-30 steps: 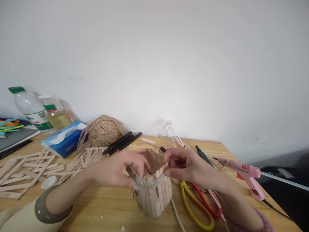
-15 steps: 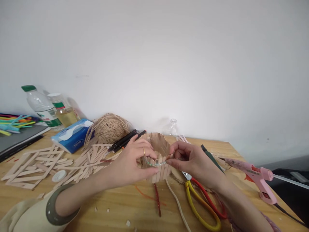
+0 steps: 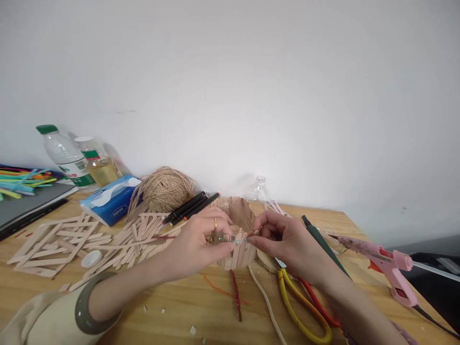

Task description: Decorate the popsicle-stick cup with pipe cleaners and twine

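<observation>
A round container of upright craft sticks (image 3: 235,258) stands in front of me, its rounded stick ends forming the rim. Along the near side, just under that rim, runs a sparkling rhinestone trim (image 3: 240,241). My left hand (image 3: 201,237), with a ring on one finger, grips the container's left side, fingers over the rim and thumb pressing on the trim. At the right of the rim, my right hand (image 3: 283,235) has thumb and forefinger pinched around the trim's end; the fingertips partly hide it. Below lie a red glitter strip (image 3: 236,294) and a pale cord (image 3: 266,302).
Yellow-and-red-handled scissors (image 3: 305,311) and a green pen-like tool (image 3: 325,247) lie by my right forearm. A pink glue gun (image 3: 390,258) sits far right. Leftward are loose craft sticks (image 3: 122,244), black markers (image 3: 187,208), a twine ball (image 3: 167,189), a tissue pack (image 3: 109,201) and bottles (image 3: 68,160).
My left thumb has moved up onto the trim, covering part of it. The right hand keeps its pinch at the right of the rim. The view has shifted slightly.
</observation>
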The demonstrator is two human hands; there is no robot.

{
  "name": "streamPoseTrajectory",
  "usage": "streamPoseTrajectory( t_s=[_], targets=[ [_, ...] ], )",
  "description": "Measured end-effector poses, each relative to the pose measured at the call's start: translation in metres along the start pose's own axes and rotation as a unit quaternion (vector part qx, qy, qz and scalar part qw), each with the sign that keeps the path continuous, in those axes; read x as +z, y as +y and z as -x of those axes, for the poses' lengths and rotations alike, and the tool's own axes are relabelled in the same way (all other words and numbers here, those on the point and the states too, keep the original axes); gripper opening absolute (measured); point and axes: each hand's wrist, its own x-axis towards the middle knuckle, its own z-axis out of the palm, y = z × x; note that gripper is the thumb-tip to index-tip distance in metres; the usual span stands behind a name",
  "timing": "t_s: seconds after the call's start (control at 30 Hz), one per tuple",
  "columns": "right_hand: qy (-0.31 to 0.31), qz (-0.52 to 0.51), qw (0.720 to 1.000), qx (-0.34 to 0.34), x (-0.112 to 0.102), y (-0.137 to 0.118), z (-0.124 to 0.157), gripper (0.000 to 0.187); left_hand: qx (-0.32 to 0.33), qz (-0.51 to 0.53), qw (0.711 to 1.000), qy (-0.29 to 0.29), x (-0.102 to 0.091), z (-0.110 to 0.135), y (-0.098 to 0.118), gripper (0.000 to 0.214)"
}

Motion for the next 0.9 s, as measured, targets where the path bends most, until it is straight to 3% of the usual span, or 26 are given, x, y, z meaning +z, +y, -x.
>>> streamPoseTrajectory(
  t_s=[0.2, 0.4, 0.63, 0.77, 0.9],
  targets=[
    [-0.001, -0.001, 1.000, 0.009, 0.000, 0.000, -0.001, 0.012, -0.023, 0.021, 0.999, -0.007, -0.001, 0.000, -0.002, 0.011],
    [0.001, -0.020, 1.000, 0.014, -0.005, 0.003, -0.002, 0.013, -0.051, -0.007, 0.994, -0.099, -0.005, -0.002, -0.001, 0.016],
    [-0.046, 0.089, 0.995, -0.028, -0.014, 0.011, -0.005, 0.022, -0.083, -0.036, 0.991, -0.101, -0.004, -0.004, -0.009, 0.015],
    [0.036, 0.260, 0.963, -0.065, -0.022, 0.013, -0.002, 0.036, -0.150, 0.029, 0.981, -0.116, -0.003, -0.004, -0.010, 0.022],
    [0.093, 0.367, 0.909, -0.174, -0.028, 0.014, 0.001, 0.020, -0.179, 0.154, 0.960, -0.152, -0.003, -0.006, -0.010, 0.026]
  ],
)
